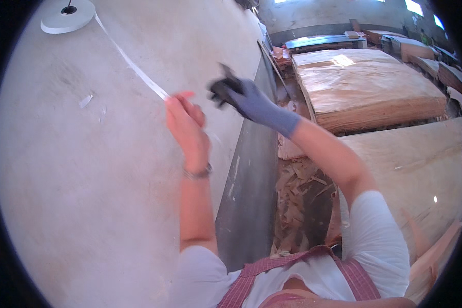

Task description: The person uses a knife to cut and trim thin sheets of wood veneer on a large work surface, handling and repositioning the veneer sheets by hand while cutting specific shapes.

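Note:
My left hand (186, 119) is bare, with a band at the wrist. Its fingers pinch the end of a strip of white tape (133, 66), which runs taut to a tape roll (71, 17) on a dark spindle at the upper left. To its right, my right hand (240, 96) wears a grey knit glove with dark fingers and is raised over the edge of the pale work surface (100, 184). A thin dark shape juts up from the gloved fingers. Motion blur hides whether it is a tool or a finger.
Small white scraps (86, 101) lie on the surface, left of my hands. Beyond its dark side (250, 184), torn veneer pieces (292, 208) litter the floor. A thick stack of wood veneer sheets (373, 84) stands at the right, with a pale sheet (408, 158) nearer me.

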Tool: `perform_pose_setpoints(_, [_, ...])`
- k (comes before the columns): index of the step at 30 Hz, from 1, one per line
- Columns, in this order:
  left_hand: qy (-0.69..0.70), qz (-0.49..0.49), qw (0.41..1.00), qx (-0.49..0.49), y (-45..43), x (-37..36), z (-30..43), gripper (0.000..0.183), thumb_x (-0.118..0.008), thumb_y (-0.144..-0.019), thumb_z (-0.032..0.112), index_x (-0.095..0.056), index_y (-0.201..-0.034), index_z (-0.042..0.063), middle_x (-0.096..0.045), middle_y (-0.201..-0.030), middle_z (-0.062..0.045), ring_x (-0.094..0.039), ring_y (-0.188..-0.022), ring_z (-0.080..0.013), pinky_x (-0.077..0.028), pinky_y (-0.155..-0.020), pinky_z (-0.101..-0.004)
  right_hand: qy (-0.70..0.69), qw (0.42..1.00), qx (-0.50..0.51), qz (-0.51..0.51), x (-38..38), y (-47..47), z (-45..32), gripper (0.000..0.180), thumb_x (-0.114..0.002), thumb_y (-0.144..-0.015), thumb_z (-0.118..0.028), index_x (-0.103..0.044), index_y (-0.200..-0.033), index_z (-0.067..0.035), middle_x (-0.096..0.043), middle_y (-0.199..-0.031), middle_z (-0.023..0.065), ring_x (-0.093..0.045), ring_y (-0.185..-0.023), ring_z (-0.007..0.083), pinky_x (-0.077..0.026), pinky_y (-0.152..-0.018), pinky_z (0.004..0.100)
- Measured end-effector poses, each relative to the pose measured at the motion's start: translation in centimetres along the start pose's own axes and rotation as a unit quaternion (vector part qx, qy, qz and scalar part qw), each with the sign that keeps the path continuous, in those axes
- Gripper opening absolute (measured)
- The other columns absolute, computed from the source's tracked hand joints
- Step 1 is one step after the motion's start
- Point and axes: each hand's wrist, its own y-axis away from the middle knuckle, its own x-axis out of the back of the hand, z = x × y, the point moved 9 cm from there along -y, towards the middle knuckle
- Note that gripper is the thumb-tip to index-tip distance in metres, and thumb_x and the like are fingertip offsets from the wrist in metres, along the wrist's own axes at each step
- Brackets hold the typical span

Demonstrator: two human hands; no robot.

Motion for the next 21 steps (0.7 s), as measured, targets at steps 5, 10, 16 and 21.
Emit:
perform_pose_setpoints(5, [-0.012, -0.111, 0.991, 0.07, 12.4, -0.5, -8.5, 0.046, -0.034, -0.105, 0.044, -0.053, -0.09, 0.005, -0.034, -0.057, 0.004, -0.028, -0.045, -0.0052, -0.02, -0.04, -0.0235, -0.115, 0.986, -0.052, -0.111, -9.1, -9.6, -5.0, 0.061, -0.043, -0.094, -0.063, -0.062, -0.11, -0.007, -0.074, -0.094, 0.0066, -0.071, -0.075, 0.0153, -0.042, -0.047, 0.0264])
perform_pose_setpoints(10, [0.0, -0.312, 0.914, 0.258, 24.8, 1.7, -17.8, 0.049, -0.034, -0.105, 0.045, -0.058, -0.096, 0.003, -0.039, -0.057, 0.004, -0.033, -0.048, -0.0053, -0.026, -0.045, -0.022, -0.219, 0.968, -0.074, -0.102, -9.1, -7.9, -5.9, 0.038, -0.058, -0.096, -0.042, -0.066, -0.101, -0.005, -0.072, -0.087, 0.0094, -0.065, -0.063, 0.0157, -0.052, -0.064, 0.0309])
perform_pose_setpoints(16, [-0.046, -0.35, 0.928, 0.12, 19.8, 7.4, -17.0, 0.056, -0.047, -0.099, 0.035, -0.038, -0.14, -0.003, -0.044, -0.137, -0.017, -0.042, -0.128, -0.0267, -0.031, -0.11, -0.0402, -0.078, 0.987, -0.114, -0.077, -5.1, 7.2, -0.8, 0.022, -0.06, -0.094, -0.025, -0.066, -0.094, -0.004, -0.067, -0.066, 0.0058, -0.059, -0.049, 0.0097, -0.046, -0.046, 0.0245])
perform_pose_setpoints(21, [0.104, -0.223, 0.952, 0.184, 16.0, -2.3, -9.6, 0.056, -0.046, -0.1, 0.043, -0.044, -0.134, -0.002, -0.056, -0.129, -0.018, -0.052, -0.123, -0.0294, -0.042, -0.106, -0.0438, 0.249, 0.967, 0.011, 0.046, -0.2, 18.7, -1.0, 0.022, -0.07, -0.086, -0.023, -0.064, -0.098, -0.005, -0.066, -0.071, 0.0099, -0.064, -0.059, 0.022, -0.049, -0.056, 0.0301])
